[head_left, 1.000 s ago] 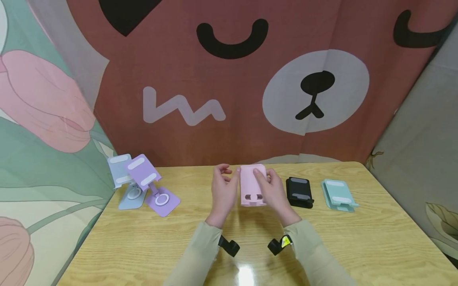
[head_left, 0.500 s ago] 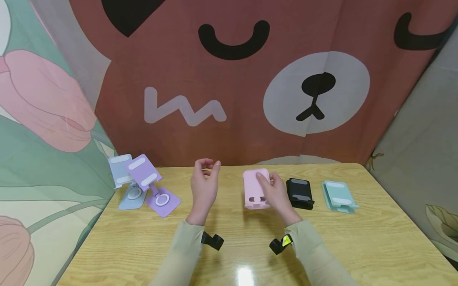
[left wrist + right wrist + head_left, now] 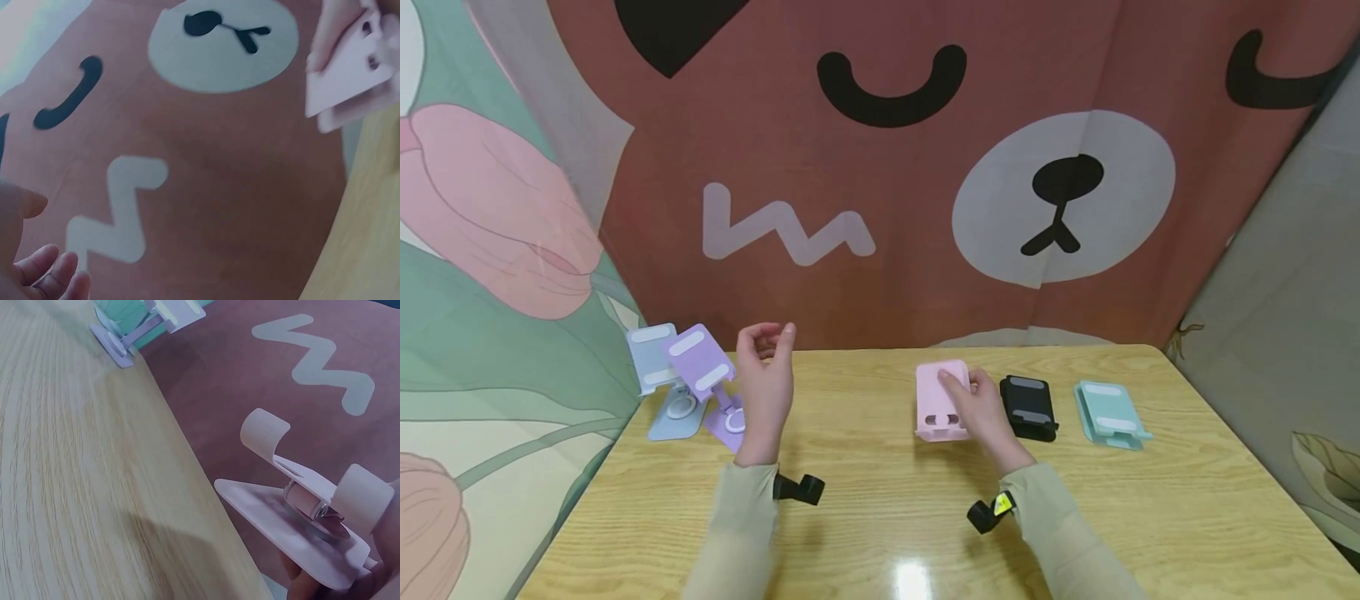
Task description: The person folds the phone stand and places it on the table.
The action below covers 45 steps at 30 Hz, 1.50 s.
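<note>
My right hand (image 3: pixel 983 410) grips a folded pink phone stand (image 3: pixel 938 396) by its right side, thumb across the front plate, above the table. The right wrist view shows its base plate, hinge and two curved lips (image 3: pixel 265 432) from below. My left hand (image 3: pixel 765 387) holds nothing; its fingers are loosely curled in the air in front of the purple phone stand (image 3: pixel 700 362), hiding part of its base. Beside that, an unfolded light blue phone stand (image 3: pixel 653 354) stands at the far left, overlapped by the purple one.
Right of my right hand lie a folded black phone stand (image 3: pixel 1028 407) and a folded mint green phone stand (image 3: pixel 1108 414) on the wooden table (image 3: pixel 865 508). A printed bear cloth (image 3: pixel 895 292) hangs behind the table's back edge.
My left hand has left the pink phone stand and moved left, over to the purple one. My right hand still holds the pink stand, slightly lower and further right.
</note>
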Motion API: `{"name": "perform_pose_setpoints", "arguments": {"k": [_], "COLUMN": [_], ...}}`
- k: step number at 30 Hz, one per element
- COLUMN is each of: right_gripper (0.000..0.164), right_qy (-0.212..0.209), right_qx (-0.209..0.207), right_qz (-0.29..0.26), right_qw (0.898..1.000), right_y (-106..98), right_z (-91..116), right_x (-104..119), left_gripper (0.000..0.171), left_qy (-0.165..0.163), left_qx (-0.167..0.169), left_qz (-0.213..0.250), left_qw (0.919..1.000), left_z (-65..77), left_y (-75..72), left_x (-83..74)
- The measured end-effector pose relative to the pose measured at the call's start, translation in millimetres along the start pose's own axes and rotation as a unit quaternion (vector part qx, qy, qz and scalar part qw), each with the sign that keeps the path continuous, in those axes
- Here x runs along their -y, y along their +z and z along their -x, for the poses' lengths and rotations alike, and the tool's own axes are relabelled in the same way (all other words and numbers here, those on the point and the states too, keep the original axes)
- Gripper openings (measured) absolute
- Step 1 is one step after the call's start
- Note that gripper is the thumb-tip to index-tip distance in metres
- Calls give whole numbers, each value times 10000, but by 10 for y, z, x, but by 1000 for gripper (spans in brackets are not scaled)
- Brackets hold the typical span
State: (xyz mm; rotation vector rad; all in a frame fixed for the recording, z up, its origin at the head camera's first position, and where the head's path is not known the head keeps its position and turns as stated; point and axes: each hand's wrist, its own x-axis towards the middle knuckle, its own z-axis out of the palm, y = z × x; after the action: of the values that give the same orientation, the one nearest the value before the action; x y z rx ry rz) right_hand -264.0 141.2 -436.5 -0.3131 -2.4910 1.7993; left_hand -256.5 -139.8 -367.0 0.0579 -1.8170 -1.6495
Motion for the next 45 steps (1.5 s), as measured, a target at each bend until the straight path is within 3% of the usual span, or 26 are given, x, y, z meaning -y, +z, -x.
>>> {"name": "perform_pose_setpoints", "arguments": {"k": [9, 17, 21, 25, 30, 35, 45], "right_gripper": [59, 64, 60, 59, 60, 57, 56], "right_qy": [58, 80, 48, 95, 179, 192, 280], "right_qx": [56, 147, 127, 132, 184, 192, 139], "right_qz": [152, 246, 318, 399, 459, 619, 857], "right_qw": [9999, 9996, 9994, 9991, 9986, 9977, 9958], "right_y": [-25, -46, -46, -43, -48, -46, -19], "right_z": [-42, -38, -48, -58, -74, -84, -135], "right_x": [-84, -114, -139, -159, -186, -208, -237], "left_gripper": [46, 58, 65, 71, 79, 82, 66], "left_qy": [2, 135, -106, -438, -755, -989, -992], "left_qx": [-838, -1513, -1789, -2016, -2056, -1871, -1697], "left_qz": [-309, -520, -750, -1334, -1677, -1702, -1634], "left_qw": [9960, 9870, 9810, 9693, 9612, 9624, 9668], "left_z": [-161, -274, -298, -318, -345, -348, -319], "left_y": [-292, -524, -626, -703, -773, -809, -782], "left_x": [16, 31, 37, 90, 189, 295, 505]}}
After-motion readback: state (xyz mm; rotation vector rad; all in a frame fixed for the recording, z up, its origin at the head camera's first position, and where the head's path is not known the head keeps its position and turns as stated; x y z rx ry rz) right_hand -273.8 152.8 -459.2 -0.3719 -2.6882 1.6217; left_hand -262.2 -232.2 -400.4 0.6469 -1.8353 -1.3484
